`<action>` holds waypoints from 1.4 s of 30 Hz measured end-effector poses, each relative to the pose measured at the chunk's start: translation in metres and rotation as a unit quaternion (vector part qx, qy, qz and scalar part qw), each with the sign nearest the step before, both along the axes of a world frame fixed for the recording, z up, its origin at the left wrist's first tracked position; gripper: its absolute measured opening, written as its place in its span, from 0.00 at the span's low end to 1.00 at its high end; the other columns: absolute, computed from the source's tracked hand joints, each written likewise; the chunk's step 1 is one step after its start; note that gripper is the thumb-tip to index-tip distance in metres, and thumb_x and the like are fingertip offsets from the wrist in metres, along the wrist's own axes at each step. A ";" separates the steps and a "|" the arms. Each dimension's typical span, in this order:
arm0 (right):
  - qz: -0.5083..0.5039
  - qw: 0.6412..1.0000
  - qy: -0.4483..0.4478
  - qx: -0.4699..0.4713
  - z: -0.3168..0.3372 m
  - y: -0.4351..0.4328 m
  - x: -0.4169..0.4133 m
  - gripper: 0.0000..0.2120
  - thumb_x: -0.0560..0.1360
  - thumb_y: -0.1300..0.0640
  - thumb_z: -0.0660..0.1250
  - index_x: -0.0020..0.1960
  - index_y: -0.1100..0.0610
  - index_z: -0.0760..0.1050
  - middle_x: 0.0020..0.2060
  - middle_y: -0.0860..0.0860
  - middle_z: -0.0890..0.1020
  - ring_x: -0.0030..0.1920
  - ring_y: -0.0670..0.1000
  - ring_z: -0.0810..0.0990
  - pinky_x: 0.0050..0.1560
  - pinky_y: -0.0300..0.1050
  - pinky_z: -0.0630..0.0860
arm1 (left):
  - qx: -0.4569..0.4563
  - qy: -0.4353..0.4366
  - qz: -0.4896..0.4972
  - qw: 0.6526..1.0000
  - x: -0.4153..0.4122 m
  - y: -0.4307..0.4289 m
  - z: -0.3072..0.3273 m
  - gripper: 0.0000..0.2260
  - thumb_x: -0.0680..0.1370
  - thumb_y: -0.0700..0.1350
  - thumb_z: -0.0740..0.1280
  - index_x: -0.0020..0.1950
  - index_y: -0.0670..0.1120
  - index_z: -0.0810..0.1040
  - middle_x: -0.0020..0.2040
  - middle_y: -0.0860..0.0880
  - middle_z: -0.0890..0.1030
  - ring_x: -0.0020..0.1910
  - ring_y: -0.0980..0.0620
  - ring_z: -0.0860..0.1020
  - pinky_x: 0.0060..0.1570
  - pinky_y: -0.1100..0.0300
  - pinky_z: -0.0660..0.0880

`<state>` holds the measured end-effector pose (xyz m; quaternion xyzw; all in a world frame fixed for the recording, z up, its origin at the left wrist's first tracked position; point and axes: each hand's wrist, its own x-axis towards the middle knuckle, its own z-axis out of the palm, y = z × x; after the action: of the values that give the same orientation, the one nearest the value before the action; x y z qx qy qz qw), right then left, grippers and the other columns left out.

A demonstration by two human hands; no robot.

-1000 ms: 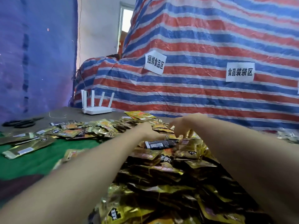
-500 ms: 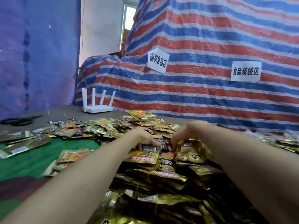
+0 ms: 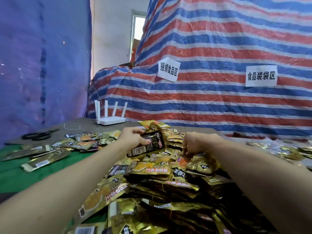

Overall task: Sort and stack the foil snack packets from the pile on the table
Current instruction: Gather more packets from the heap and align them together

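Observation:
A big pile of gold and black foil snack packets (image 3: 168, 186) covers the table in front of me. My left hand (image 3: 133, 139) grips a dark packet (image 3: 148, 144) and holds it tilted up above the pile, thumb across its face. To its right, my right hand (image 3: 194, 144) reaches down into the heap with curled fingertips pinching at a gold packet (image 3: 184, 153). Flat gold packets (image 3: 45, 159) lie spread on the green cloth at the left.
Black scissors (image 3: 38, 135) and a white string lie on the grey tabletop at the far left. A white router (image 3: 110, 119) stands at the back edge. A striped tarp with paper labels (image 3: 260, 76) rises behind the table. More packets (image 3: 290, 149) lie at the right.
My left hand has lifted a dark packet out of the pile and raised it. My right hand has shifted right and dipped into the heap.

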<state>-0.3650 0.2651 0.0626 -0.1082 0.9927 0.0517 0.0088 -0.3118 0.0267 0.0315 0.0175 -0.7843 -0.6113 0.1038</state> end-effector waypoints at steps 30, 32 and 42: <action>-0.008 0.788 -0.078 -0.611 0.027 -0.069 0.149 0.07 0.73 0.75 0.67 0.51 0.71 0.76 0.49 0.61 0.82 0.49 0.56 0.83 0.42 0.44 0.82 | 0.303 0.039 0.045 0.951 0.165 -0.092 -0.018 0.28 0.65 0.48 0.77 0.63 0.41 0.78 0.52 0.39 0.85 0.41 0.42 0.84 0.37 0.50 0.80; -0.001 0.774 -0.105 -0.624 0.020 -0.078 0.165 0.10 0.73 0.74 0.69 0.55 0.71 0.78 0.50 0.60 0.84 0.48 0.54 0.85 0.40 0.43 0.82 | 0.352 0.022 -0.001 0.936 0.182 -0.095 -0.029 0.18 0.67 0.47 0.75 0.54 0.41 0.80 0.41 0.39 0.85 0.30 0.44 0.83 0.25 0.55 0.77; 0.053 0.830 -0.080 -0.549 -0.020 -0.155 0.207 0.07 0.75 0.60 0.75 0.53 0.56 0.83 0.46 0.51 0.86 0.43 0.49 0.86 0.43 0.48 0.84 | 0.420 0.035 -0.077 0.904 0.221 -0.119 -0.066 0.15 0.72 0.50 0.69 0.44 0.40 0.87 0.43 0.39 0.85 0.36 0.43 0.85 0.29 0.49 0.82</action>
<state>-0.1578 0.1100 0.0423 -0.1512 0.8464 -0.5101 0.0242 -0.0912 -0.0925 -0.0342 -0.0223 -0.4498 -0.8904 0.0667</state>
